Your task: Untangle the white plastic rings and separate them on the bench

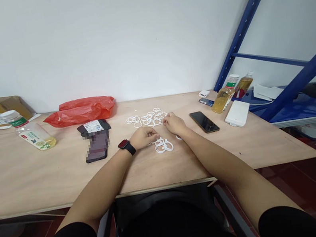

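My left hand (pixel 144 137), with a black watch (pixel 126 146) on its wrist, is curled with thumb and fingertips together. It is just above a small near group of white plastic rings (pixel 164 146); whether a ring is between the fingertips I cannot make out. My right hand (pixel 175 124) pinches at the right edge of a larger loose pile of white rings (pixel 153 118), its fingertips on a ring there. Small round tabs stick out from some rings. Another white ring (pixel 178 137) lies partly hidden under my right wrist.
Left of the rings lie a dark packet with a white label (pixel 92 126), a red plastic bag (pixel 81 112) and a tilted bottle (pixel 35 135). To the right are a phone (pixel 204 121), a white power bank (pixel 237 113), a drink bottle (pixel 225 95) and a blue metal frame (pixel 246 18).
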Demonstrator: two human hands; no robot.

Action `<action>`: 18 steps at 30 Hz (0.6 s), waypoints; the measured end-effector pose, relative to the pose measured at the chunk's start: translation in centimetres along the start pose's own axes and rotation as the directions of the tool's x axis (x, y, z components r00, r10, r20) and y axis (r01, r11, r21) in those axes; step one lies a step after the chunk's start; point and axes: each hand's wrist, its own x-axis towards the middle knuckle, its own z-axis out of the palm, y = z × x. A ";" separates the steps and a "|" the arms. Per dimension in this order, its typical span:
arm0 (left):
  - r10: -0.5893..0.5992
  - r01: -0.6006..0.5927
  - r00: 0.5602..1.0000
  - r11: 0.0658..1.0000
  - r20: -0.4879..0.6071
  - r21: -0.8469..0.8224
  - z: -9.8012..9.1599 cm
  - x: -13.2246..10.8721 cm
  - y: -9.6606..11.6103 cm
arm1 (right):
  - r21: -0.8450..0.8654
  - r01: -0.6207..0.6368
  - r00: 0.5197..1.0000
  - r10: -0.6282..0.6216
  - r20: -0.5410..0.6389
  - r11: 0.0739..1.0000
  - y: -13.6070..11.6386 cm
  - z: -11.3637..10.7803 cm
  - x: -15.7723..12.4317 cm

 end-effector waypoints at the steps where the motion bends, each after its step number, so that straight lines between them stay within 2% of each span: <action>1: -0.023 0.023 0.999 1.000 -0.030 -0.004 0.0 0.1 -0.2 | -0.006 0.011 1.000 -0.011 -0.020 1.000 0.1 0.0 0.0; 4: -0.124 0.119 0.988 0.991 -0.090 -0.058 0.0 0.2 -1.0 | -0.011 0.010 0.998 -0.011 -0.068 1.000 0.2 -0.3 0.0; 7: -0.199 0.187 0.975 0.975 -0.095 -0.116 0.0 0.4 -1.6 | 0.040 -0.013 0.995 0.017 -0.101 0.999 0.3 -0.8 0.1; 11: -0.197 0.183 0.975 0.975 -0.107 -0.125 0.0 0.5 -2.0 | 0.149 0.007 0.979 0.023 -0.203 0.989 0.0 -1.3 0.2; 14: -0.114 0.092 0.978 0.987 -0.177 -0.128 -0.1 0.8 -2.1 | 0.227 0.144 0.962 -0.082 -0.261 0.963 -0.8 -1.6 -0.1; 18: -0.085 0.035 0.967 0.978 -0.241 -0.206 -0.3 1.2 -2.4 | 0.267 0.393 0.914 -0.342 -0.219 0.880 -2.9 -1.7 -1.2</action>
